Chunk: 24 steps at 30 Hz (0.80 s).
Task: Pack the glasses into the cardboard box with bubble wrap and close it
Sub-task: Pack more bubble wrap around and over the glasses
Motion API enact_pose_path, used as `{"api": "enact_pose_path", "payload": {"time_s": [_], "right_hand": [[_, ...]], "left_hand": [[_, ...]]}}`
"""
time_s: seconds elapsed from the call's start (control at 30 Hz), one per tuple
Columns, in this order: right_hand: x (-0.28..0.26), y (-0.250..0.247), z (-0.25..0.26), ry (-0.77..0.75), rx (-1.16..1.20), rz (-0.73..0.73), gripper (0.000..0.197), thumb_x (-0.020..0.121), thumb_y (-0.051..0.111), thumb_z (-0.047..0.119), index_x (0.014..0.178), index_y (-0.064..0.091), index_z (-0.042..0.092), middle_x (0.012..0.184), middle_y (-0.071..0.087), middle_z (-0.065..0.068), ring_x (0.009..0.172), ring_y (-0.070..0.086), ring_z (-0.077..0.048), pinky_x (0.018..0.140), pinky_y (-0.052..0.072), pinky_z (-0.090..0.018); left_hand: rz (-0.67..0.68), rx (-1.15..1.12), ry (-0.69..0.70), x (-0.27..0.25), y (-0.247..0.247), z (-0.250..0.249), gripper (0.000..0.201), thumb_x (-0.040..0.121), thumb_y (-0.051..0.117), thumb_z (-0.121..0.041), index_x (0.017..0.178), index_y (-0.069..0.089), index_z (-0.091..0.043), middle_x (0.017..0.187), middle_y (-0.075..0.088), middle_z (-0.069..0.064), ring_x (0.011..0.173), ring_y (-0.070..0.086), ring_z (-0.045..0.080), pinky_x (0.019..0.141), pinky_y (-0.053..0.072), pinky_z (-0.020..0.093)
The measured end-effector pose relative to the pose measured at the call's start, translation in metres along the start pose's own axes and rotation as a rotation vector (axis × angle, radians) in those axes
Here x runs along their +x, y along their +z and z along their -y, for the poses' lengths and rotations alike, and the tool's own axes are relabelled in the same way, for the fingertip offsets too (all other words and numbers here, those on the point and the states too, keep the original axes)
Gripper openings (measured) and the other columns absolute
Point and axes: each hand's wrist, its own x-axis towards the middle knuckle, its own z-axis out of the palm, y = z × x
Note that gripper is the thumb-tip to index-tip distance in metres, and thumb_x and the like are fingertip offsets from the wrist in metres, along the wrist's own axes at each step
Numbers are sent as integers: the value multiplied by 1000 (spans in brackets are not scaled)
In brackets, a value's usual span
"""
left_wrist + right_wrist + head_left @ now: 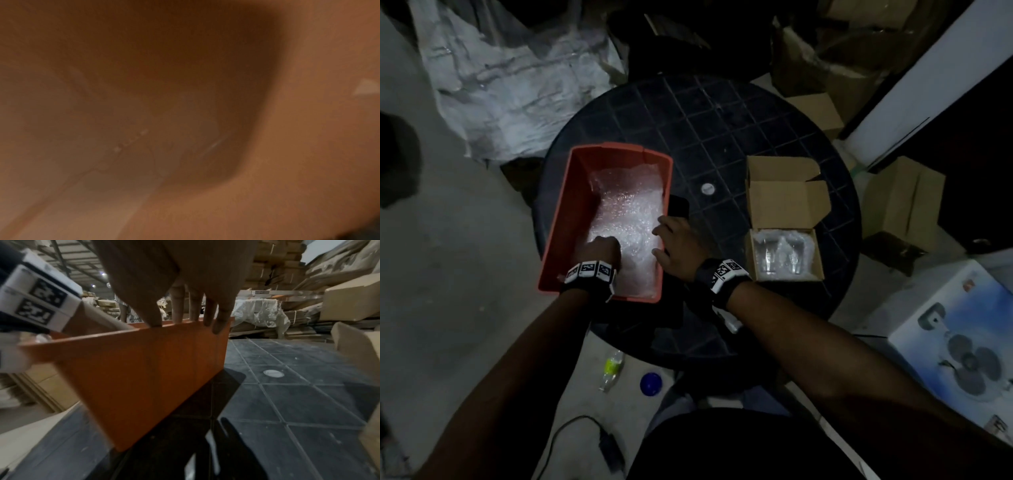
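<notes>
On the round, grid-moulded dark bench (722, 137), a smooth orange plastic bin (565, 219) holds crinkly bubble wrap (626, 219); the left hand (599, 250) reaches in with fingers curled into it, though whether they grip it I cannot tell. The open cardboard box (784, 202), well apart to the right, holds clear glasses (782, 255) in wrap. Only the right wrist view shows the right hand (185, 280) with straight fingers (177, 305) on the bin's rim, while the left wrist view is a brown blur.

The small brown cardboard box (784, 219) is sitting open on the table, its lid flaps standing up at the far side. Two clear glasses (779, 255) are lying inside it, side by side, nestled in bubble wrap (784, 240).

More bubble wrap (628, 219) is lying in a separate bin.
</notes>
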Motion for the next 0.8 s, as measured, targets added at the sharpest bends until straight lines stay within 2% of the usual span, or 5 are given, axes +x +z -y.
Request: {"api": "enact_pose_path", "payload": {"time_s": [0.2, 0.4, 0.57, 0.7, 0.8], "right_hand": [[-3, -14, 9, 9, 87, -36, 52, 85, 68, 32, 129, 54, 8, 138, 48, -13, 128, 42, -33, 101, 42, -50], [-6, -46, 11, 112, 425, -89, 71, 77, 78, 39, 139, 46, 24, 135, 45, -9, 114, 49, -16, 91, 45, -26], [-5, -76, 3, 40, 445, -131, 21, 76, 81, 18, 94, 73, 10, 110, 63, -11, 98, 63, -22, 81, 53, -32], [-15, -116, -8, 167, 837, -86, 11, 85, 73, 7, 95, 71, 6, 86, 71, -1, 80, 67, -6, 75, 53, -22], [-30, -139, -25, 315, 1161, -77, 35, 86, 73, 18, 107, 67, -10, 104, 69, -24, 97, 65, -30, 96, 50, -46]], "left_hand": [[-283, -236, 29, -26, -37, -4, 13, 81, 64, -33, 80, 69, -20, 94, 66, 8, 90, 61, 33, 77, 52, 38], [-506, -705, 376, -77, -66, -13, 11, 85, 70, -31, 85, 62, -23, 100, 63, -4, 99, 56, 13, 83, 40, 26], [-420, -1028, 369, -95, -89, -25, 9, 89, 66, -30, 95, 63, -24, 100, 67, -7, 94, 63, 9, 74, 50, 24], [-232, -1594, 220, -91, -109, -25, 26, 97, 45, -5, 103, 64, -21, 102, 66, -4, 93, 63, 14, 71, 59, 34], [26, -1654, 36, -85, -111, -33, 37, 98, 39, -2, 84, 67, -23, 76, 72, -13, 70, 68, 0, 63, 56, 16]]}}
